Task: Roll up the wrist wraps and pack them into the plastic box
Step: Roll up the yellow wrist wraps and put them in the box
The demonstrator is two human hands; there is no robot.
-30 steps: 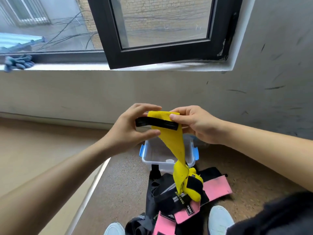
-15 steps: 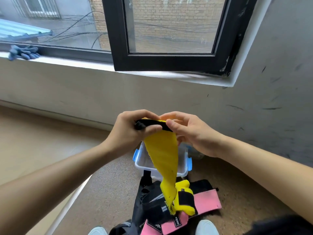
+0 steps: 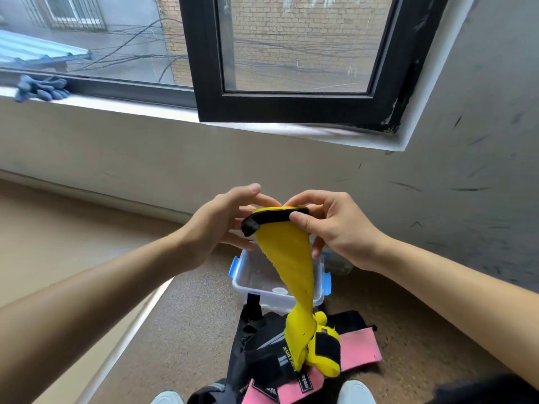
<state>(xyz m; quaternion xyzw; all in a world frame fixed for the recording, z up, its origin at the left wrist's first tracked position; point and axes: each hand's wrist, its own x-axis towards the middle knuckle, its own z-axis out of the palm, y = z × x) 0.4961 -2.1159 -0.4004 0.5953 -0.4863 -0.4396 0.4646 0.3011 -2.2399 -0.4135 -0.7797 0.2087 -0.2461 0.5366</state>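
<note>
We are holding the yellow wrist wrap [image 3: 287, 258] up in front of us with both hands, above the floor [image 3: 189, 330]. Our right hand [image 3: 335, 228] is pinching the top end: the thumb is pressing on the black strip [image 3: 274, 215] sewn across that end, and the fingers are curling over behind it. Our left hand [image 3: 215, 228] is lying mostly spread, with the thumb raised and the fingers nearly straight, and it is touching the left tip of the black strip, which is curling slightly there. It is cupping that tip without closing round it.

From our hands the yellow band is hanging down and twisting as it goes. It is passing in front of the plastic box [image 3: 256, 278], which is standing on the floor just beyond the pile, lid off, with blue clips on its sides. The lower end of the band is lying bunched on top of the pile of wrist wraps [image 3: 262, 354], where black ones are lying tangled with a pink wrap [image 3: 358, 348] that is sticking out to the right. The pile is touching the near wall of the box.

The toes of our light shoes [image 3: 355, 392] are showing at the bottom edge, on either side of the pile. Up on the window sill to the left, a pair of blue gloves [image 3: 40, 88] is lying beside the black window frame [image 3: 291, 107].
</note>
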